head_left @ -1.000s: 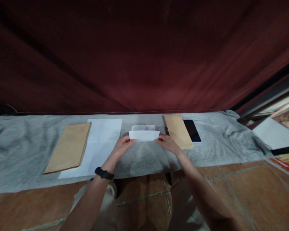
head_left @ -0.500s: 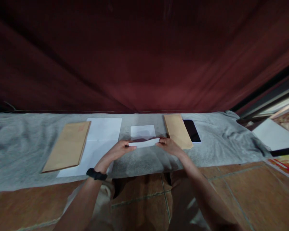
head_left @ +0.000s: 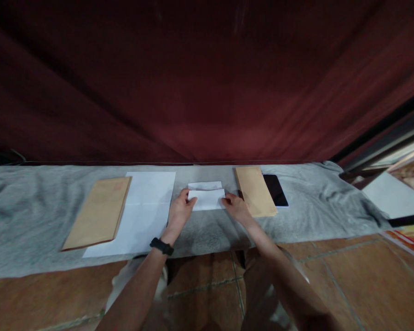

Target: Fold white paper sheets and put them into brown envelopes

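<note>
A folded strip of white paper (head_left: 207, 200) is held level between my two hands, just above the grey cloth. My left hand (head_left: 182, 207) pinches its left end, thumb on the near face. At the right end my right hand (head_left: 235, 206) grips it between thumb and bent fingers. Behind the held strip lies another white paper (head_left: 204, 185), partly covered by it. To the left of my left hand, large white sheets (head_left: 148, 214) with a crease across them lie partly under a brown envelope (head_left: 98, 211).
Just right of my right hand lies a stack of brown envelopes (head_left: 257, 191), overlapping a dark phone (head_left: 276, 189). Everything rests on a long grey cloth (head_left: 317, 202). A dark red curtain (head_left: 207, 92) hangs behind. Tiled floor (head_left: 207, 294) shows in front.
My left hand has moved right and slightly up, my right hand only a little. The held paper has tilted, showing a taller face and covering more of the paper behind it.
</note>
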The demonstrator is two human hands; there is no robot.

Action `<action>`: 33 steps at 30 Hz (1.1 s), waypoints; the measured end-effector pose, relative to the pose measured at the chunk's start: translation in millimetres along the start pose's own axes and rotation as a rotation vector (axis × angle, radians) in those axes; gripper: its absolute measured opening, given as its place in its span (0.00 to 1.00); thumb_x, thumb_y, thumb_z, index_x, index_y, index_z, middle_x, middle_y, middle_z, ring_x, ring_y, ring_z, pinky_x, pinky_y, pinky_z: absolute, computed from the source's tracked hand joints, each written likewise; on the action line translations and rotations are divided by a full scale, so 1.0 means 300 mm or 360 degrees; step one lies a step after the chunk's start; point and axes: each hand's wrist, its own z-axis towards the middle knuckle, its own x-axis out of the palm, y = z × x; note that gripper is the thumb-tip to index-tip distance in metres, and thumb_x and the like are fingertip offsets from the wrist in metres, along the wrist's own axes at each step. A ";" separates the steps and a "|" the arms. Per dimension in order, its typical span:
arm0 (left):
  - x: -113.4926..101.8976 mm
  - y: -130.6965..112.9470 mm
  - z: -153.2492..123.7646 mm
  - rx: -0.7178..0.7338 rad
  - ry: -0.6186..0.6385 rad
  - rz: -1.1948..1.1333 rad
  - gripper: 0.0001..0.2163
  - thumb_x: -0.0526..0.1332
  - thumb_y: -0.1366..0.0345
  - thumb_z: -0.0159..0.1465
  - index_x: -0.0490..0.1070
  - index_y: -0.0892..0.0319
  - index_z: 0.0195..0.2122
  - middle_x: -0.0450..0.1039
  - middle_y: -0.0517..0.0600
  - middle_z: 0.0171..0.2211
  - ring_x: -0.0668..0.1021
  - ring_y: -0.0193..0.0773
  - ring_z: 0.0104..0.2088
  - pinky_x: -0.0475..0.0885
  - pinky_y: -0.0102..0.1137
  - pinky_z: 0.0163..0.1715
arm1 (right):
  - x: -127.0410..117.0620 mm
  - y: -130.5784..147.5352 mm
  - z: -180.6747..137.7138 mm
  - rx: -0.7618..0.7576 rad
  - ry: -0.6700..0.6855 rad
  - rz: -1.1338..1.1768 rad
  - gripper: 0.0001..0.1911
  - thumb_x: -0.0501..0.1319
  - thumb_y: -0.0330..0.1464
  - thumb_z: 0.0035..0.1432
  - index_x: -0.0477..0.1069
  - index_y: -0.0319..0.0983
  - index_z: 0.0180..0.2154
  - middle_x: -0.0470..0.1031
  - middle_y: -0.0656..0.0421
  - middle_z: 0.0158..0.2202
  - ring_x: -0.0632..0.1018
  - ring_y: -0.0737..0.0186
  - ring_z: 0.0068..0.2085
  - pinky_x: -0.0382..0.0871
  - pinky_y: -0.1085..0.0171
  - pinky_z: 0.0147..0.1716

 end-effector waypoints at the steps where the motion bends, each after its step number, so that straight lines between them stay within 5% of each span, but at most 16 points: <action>1: 0.002 -0.007 0.001 -0.0016 -0.0007 0.0015 0.18 0.62 0.60 0.65 0.72 0.57 0.55 0.78 0.49 0.33 0.79 0.41 0.32 0.69 0.31 0.33 | 0.001 0.005 0.002 0.0028 0.0004 -0.0040 0.12 0.55 0.37 0.70 0.75 0.41 0.39 0.81 0.57 0.37 0.80 0.59 0.40 0.65 0.68 0.36; 9: 0.008 -0.026 -0.014 0.0101 -0.0064 0.0226 0.23 0.60 0.64 0.67 0.67 0.59 0.63 0.79 0.55 0.40 0.80 0.46 0.40 0.72 0.35 0.44 | -0.018 0.065 0.006 0.0184 0.0055 -0.0214 0.13 0.54 0.39 0.71 0.73 0.42 0.49 0.82 0.55 0.42 0.82 0.57 0.43 0.68 0.65 0.39; 17: -0.004 -0.039 0.022 0.0037 -0.0028 0.0476 0.23 0.62 0.63 0.65 0.69 0.58 0.62 0.80 0.55 0.38 0.81 0.47 0.39 0.73 0.34 0.40 | -0.022 0.078 0.025 0.0286 0.0016 -0.0144 0.12 0.57 0.39 0.69 0.72 0.43 0.49 0.82 0.55 0.42 0.82 0.56 0.45 0.70 0.65 0.40; 33: 0.000 -0.052 0.094 -0.0166 -0.0001 0.0410 0.27 0.62 0.60 0.66 0.64 0.56 0.66 0.81 0.57 0.40 0.82 0.52 0.41 0.73 0.38 0.40 | -0.003 0.088 0.063 0.0374 -0.0087 -0.0151 0.16 0.57 0.39 0.69 0.67 0.43 0.55 0.82 0.55 0.41 0.83 0.55 0.45 0.70 0.63 0.41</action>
